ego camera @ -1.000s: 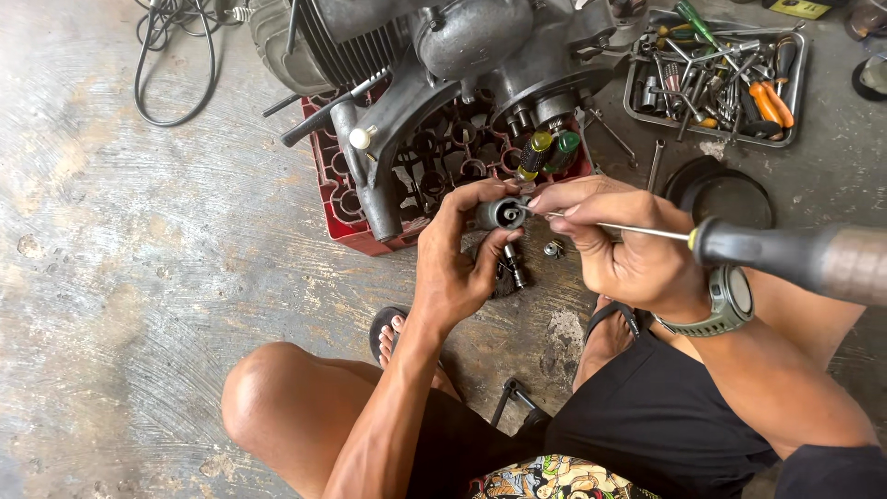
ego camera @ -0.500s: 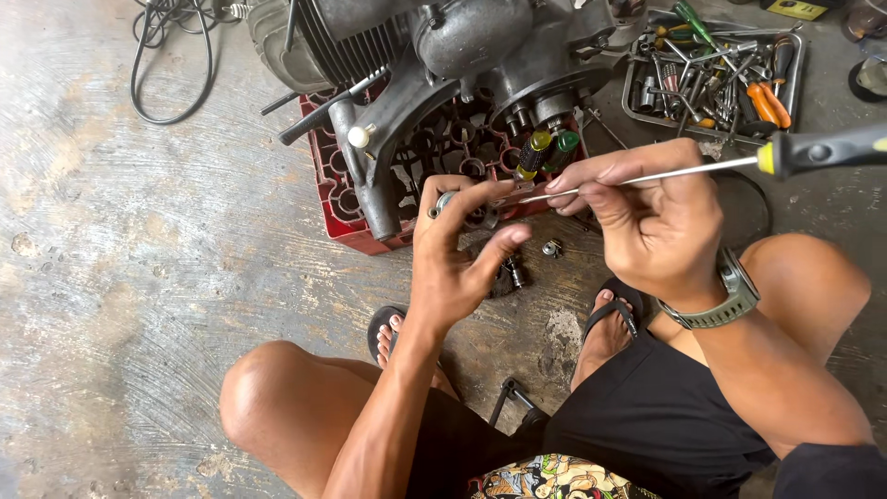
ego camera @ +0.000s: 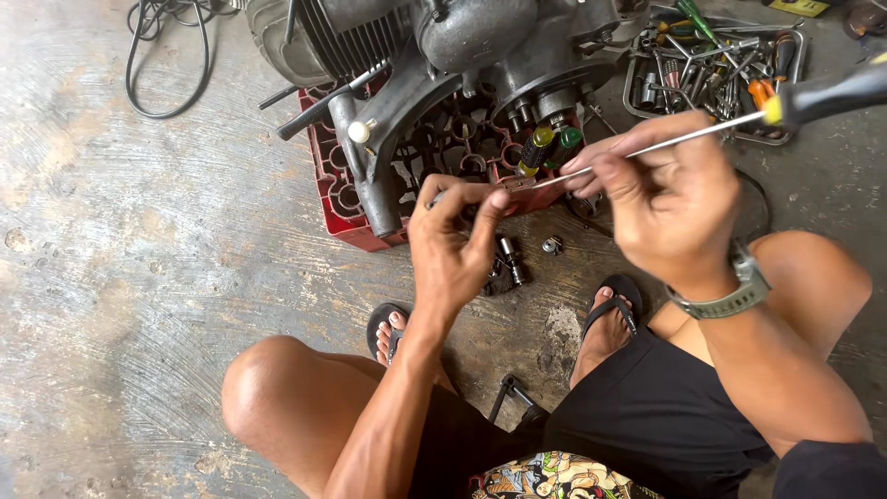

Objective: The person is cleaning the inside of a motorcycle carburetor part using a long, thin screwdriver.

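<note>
Squatting on the concrete floor [ego camera: 120, 277], the person works just in front of a grey engine block [ego camera: 462, 46] that rests on a red plastic crate [ego camera: 337, 199]. The left hand [ego camera: 453, 245] is raised with its fingers curled narrow, thumb and forefinger pinched on a small metal part [ego camera: 436, 196] that is mostly hidden by the fingertips. The right hand [ego camera: 665, 199] is closed around the thin steel shaft of a long screwdriver [ego camera: 665, 143], gripping it partway along; the black handle with its yellow collar sticks out to the right, and the tip reaches toward the left hand's fingertips, close by the crate's front edge. A grey-green watch [ego camera: 725, 296] sits on the right wrist. On the floor between the sandalled feet and the crate lie a few small metal fittings [ego camera: 513, 259]. A wire tray of tools [ego camera: 721, 65] stands beyond the right hand, and a black cable [ego camera: 166, 55] lies coiled at the upper left.
</note>
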